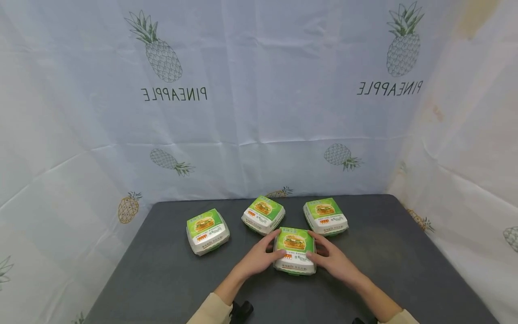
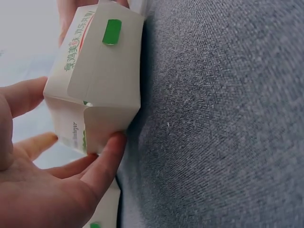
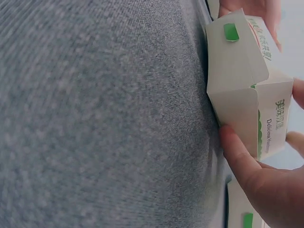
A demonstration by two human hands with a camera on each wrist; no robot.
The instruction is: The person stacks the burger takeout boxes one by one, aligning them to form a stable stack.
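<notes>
A green and white paper burger box [image 1: 294,245], printed with a burger picture, sits at the front of the group on the dark grey table. My left hand [image 1: 257,258] grips it by its left side, and my right hand [image 1: 335,262] grips the opposite side. The thumbs reach over the near part of the lid. In the left wrist view, the fingers [image 2: 107,159] bend around the lower corner of the box [image 2: 114,71], close to the tabletop. Fingers [image 3: 235,147] of the other hand meet the lower edge of the box [image 3: 232,61] in the right wrist view.
Three similar burger boxes stand behind on the table [image 1: 162,279]: one at the left [image 1: 207,231], one at the middle back [image 1: 264,215] and one at the back right [image 1: 325,217]. A pale curtain [image 1: 275,112] with pineapple prints rises behind and along both sides.
</notes>
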